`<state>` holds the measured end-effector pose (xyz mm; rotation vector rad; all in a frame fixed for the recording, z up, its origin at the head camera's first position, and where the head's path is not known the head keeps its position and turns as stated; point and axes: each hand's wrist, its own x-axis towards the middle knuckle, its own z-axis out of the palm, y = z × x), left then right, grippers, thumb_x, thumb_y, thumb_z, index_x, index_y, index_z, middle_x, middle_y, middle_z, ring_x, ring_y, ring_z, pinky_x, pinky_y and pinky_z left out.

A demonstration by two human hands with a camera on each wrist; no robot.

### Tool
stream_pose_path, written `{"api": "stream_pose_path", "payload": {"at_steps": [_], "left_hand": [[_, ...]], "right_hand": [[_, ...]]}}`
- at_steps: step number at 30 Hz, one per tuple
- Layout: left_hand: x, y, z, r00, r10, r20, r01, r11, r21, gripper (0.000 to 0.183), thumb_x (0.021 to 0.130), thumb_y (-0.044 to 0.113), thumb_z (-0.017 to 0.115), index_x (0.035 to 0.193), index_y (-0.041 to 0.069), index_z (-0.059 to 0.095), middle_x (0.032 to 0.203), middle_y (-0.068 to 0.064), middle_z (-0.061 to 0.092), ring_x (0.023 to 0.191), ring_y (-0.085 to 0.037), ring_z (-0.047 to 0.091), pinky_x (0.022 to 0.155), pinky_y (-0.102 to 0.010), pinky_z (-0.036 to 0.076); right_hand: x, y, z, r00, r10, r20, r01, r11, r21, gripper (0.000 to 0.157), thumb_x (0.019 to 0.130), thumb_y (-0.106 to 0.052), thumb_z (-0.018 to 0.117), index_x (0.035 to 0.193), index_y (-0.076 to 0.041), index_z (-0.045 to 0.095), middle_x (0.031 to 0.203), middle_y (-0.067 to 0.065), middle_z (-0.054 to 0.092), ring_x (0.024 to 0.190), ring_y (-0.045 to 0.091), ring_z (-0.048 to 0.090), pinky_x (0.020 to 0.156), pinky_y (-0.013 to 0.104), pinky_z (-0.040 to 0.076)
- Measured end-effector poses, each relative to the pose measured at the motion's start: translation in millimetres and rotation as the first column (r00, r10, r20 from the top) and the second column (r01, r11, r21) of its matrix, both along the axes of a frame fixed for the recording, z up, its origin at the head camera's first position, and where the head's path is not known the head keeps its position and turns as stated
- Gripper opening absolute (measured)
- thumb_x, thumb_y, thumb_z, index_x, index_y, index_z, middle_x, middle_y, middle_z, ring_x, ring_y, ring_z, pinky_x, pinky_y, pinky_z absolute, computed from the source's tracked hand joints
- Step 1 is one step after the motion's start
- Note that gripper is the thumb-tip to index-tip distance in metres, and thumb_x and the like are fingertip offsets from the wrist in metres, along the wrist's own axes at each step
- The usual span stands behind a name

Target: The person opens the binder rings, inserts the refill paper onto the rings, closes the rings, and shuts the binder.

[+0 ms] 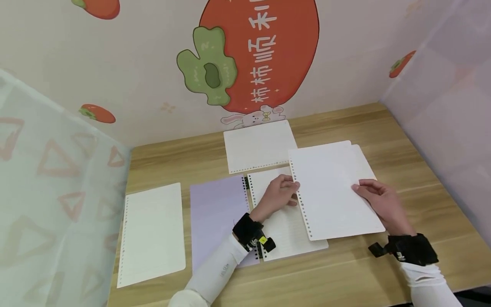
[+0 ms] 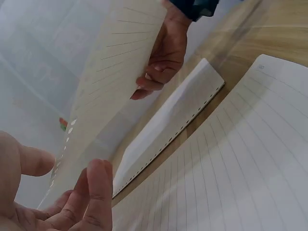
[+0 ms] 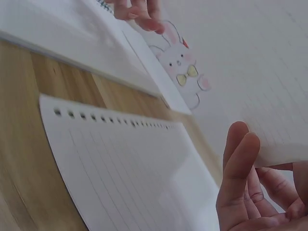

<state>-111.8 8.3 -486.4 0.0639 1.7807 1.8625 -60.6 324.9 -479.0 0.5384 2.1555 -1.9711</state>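
A person in white sleeves works over a wood-grain counter (image 1: 307, 281), with black straps and small devices on both wrists. A loose white sheet (image 1: 333, 192) of paper is raised above the right part of the counter, a row of punched holes down its left edge. The right hand (image 1: 379, 202) grips it by the right edge, thumb on top and fingers underneath. The left hand (image 1: 280, 192) is at the punched edge, its fingers relaxed and its thumb apart from them; how firmly it touches the paper cannot be told. Seen in the left wrist view, the underside of the raised paper is lined.

Beneath it, another punched page (image 3: 134, 173) with ruled lines lies on the counter; from above, only its upper right part shows.

Just left of the raised paper is an open ring-bound notebook (image 1: 216, 213). Its purple cover lies to the left of the dark rings, and its lined pages (image 1: 285, 230) to the right, partly hidden from above by the raised paper.

Behind the notebook, near the wall, lies white punched paper (image 1: 261, 145) with its holes facing the person. At the far left, apart from the notebook, rests more white paper (image 1: 153, 234), holes along its left edge.

The back wall (image 1: 153, 55) carries a large orange-red fruit drawing (image 1: 284, 55) with a green leaf and white Chinese characters, and a small rabbit (image 1: 253, 119) below.
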Motion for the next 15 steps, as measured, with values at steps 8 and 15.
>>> {"api": "stream_pose_path", "payload": {"at_steps": [8, 15], "left_hand": [[8.8, -31.9, -0.5, 0.985, 0.05, -0.162, -0.076, 0.985, -0.158, 0.03, 0.102, 0.036, 0.063, 0.118, 0.012, 0.069, 0.098, -0.004, 0.072, 0.08, -0.029, 0.072, 0.073, -0.04, 0.059], [24.6, -58.9, -7.4, 0.966, 0.073, -0.25, -0.14, 0.954, -0.265, 0.03, 0.103, 0.039, 0.059, 0.115, 0.015, 0.072, 0.095, -0.002, 0.071, 0.075, -0.025, 0.07, 0.071, -0.033, 0.052]], "right_hand": [[5.1, -32.0, -3.2, 0.995, 0.052, -0.08, -0.059, 0.994, -0.096, 0.02, 0.094, -0.021, 0.075, 0.111, -0.013, 0.07, 0.093, -0.012, 0.075, 0.078, 0.003, 0.068, 0.065, 0.019, 0.055], [9.8, -53.7, -3.6, 0.98, 0.179, -0.085, -0.153, 0.956, 0.25, 0.046, 0.097, -0.039, 0.068, 0.122, 0.0, 0.067, 0.096, -0.018, 0.074, 0.083, 0.003, 0.065, 0.069, 0.019, 0.051]]}}
